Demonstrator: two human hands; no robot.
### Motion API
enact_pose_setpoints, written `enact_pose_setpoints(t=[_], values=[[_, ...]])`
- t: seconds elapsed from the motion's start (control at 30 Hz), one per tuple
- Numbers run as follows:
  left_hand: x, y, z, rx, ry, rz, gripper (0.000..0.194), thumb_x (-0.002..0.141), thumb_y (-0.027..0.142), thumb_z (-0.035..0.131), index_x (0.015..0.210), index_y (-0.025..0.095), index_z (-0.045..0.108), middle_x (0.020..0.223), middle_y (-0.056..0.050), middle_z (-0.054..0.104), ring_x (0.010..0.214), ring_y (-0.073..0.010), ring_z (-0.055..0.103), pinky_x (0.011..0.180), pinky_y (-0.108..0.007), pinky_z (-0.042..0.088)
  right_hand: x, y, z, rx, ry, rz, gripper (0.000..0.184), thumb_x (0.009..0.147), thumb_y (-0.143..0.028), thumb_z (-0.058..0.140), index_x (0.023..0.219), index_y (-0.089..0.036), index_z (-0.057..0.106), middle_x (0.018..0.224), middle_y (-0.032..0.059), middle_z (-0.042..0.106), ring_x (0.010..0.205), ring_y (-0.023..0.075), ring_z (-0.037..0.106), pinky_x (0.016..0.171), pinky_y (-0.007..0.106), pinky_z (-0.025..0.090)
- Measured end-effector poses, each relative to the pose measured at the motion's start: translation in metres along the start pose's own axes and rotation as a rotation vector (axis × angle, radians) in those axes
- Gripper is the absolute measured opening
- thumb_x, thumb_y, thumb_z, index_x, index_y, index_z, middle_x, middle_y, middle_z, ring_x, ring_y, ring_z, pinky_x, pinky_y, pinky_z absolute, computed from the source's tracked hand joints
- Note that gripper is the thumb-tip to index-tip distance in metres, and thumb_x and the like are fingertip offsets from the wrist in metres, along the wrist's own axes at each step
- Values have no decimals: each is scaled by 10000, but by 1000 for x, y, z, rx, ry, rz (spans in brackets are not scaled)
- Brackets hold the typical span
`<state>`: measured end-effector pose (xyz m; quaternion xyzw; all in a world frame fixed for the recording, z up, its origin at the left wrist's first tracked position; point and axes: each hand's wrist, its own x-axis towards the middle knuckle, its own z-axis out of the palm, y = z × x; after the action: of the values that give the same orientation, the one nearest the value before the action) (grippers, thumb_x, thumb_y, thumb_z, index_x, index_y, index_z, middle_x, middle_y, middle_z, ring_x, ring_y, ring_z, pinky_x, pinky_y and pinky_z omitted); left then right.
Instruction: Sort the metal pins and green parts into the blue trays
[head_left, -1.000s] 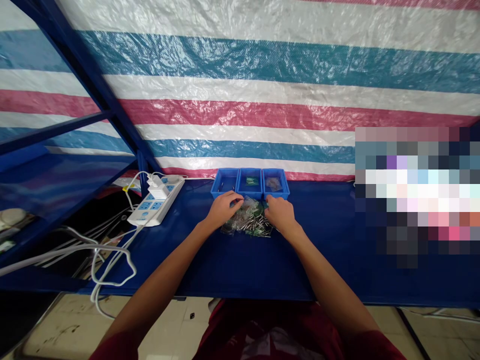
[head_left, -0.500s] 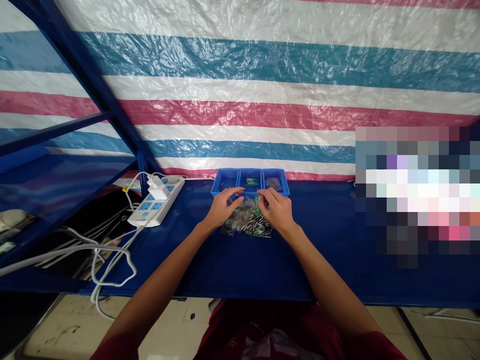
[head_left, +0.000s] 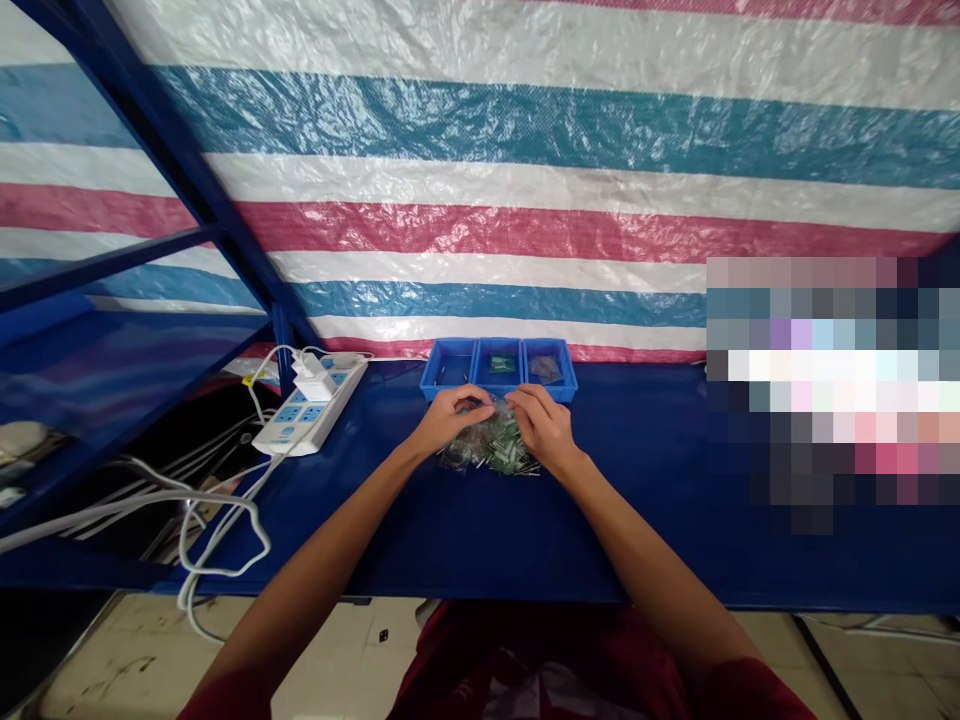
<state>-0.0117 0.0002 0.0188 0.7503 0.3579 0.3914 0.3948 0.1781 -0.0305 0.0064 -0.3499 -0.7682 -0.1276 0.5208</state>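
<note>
My left hand point(head_left: 452, 420) and my right hand point(head_left: 546, 428) are close together over a small pile point(head_left: 501, 448) of loose parts. Thumb and fingers of the left hand meet in a pinch. The right fingertips, bent together, nearly touch the left ones; what either hand holds is too small to make out. Thin metal rods, green pieces and clear plastic pieces lie mixed in the pile. Just behind it stand three joined blue bins point(head_left: 498, 389). A few thin pieces lie in the left bin, green pieces point(head_left: 501, 363) in the middle one, greyish clear pieces point(head_left: 545, 370) in the right.
A white power strip point(head_left: 311, 410) with a plugged-in adapter point(head_left: 313, 377) rests on the blue table point(head_left: 480, 545) at left. White cables point(head_left: 225, 540) loop over the table's left end. A striped plastic sheet point(head_left: 480, 230) hangs behind. The right side is blurred out.
My hands have drawn closer together and the fingertips have closed in toward each other. More green shows in the pile now, and fewer of the metal rods.
</note>
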Motion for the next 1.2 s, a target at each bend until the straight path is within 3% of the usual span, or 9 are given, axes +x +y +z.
enact_pose_setpoints(t=[0.1,0.23,0.33,0.47,0.6,0.77,0.9,1.1,1.2], values=[[-1,2,2,190,66,49,205,812,360,637,780,160,666,818,-55,693,767,-181,625,729,-293,491,0,0,2,1,-69,76,263,949,-154,392,994,-188,649,906,81,679,792,133,653,680,215,513],[-2,2,1,356,216,51,198,843,341,577,794,171,667,766,-31,691,707,-166,607,675,-272,467,6,7,-3,-39,-167,334,231,911,-169,436,947,-167,664,826,59,671,646,127,598,634,231,463],[-2,0,-1,392,245,47,206,845,340,557,801,173,670,746,-26,690,680,-163,603,630,-261,454,14,16,-14,-14,-359,511,140,842,-168,537,873,-169,674,763,24,666,635,128,581,639,239,427],[-2,0,-1,431,231,67,228,859,349,529,800,178,668,749,-26,696,669,-159,600,642,-262,465,21,19,-25,139,-841,540,177,771,-361,694,752,-185,678,659,-3,637,624,136,579,561,227,362],[-2,1,-1,457,213,77,236,875,342,513,808,178,668,764,-33,698,673,-158,600,653,-261,468,17,11,-22,11,-994,499,323,640,-484,798,750,-208,673,751,28,675,709,184,617,540,235,342],[-2,1,-2,457,212,91,234,883,336,512,811,175,666,766,-33,695,666,-157,598,644,-257,466,13,4,-14,-32,-1018,499,253,683,-385,793,629,-199,631,700,25,659,699,176,616,530,235,321],[-3,2,-2,446,222,89,254,885,360,517,815,174,674,766,-35,701,674,-161,604,654,-263,474,15,6,-14,48,-932,528,164,707,-301,772,684,-192,651,699,3,642,656,140,573,546,231,308],[-3,2,0,288,194,45,329,894,440,522,903,167,705,901,-63,735,804,-204,658,739,-296,506,17,10,-11,276,-472,587,108,813,-254,632,740,-175,634,716,1,617,653,127,538,615,234,383],[-2,2,0,252,149,36,332,865,451,568,957,165,709,906,-67,737,824,-211,663,741,-301,514,14,10,-9,333,-334,578,140,859,-291,580,794,-176,628,750,14,630,634,128,536,598,235,400]])
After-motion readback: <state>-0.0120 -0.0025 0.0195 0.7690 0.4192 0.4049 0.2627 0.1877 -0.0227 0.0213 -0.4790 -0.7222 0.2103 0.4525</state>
